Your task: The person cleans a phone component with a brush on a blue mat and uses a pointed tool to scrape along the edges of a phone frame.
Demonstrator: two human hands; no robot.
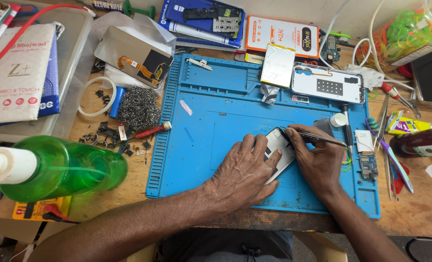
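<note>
Phone frame point(280, 148) under left hand point(240, 172), beside green-liquid spray bottle point(56, 170).

Bright, even overhead light – soft shadows, sharp centre, wide-angle bending at the edges.

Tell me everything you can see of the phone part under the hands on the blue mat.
The phone part is a flat, pale grey-silver panel with rounded corners, metal or plastic by its look. It lies tilted on the blue mat, near its front middle. The left hand rests flat over its lower left side, fingers spread across it. The right hand holds thin metal tweezers whose tip meets the part's upper edge. Much of the part is covered.
</note>
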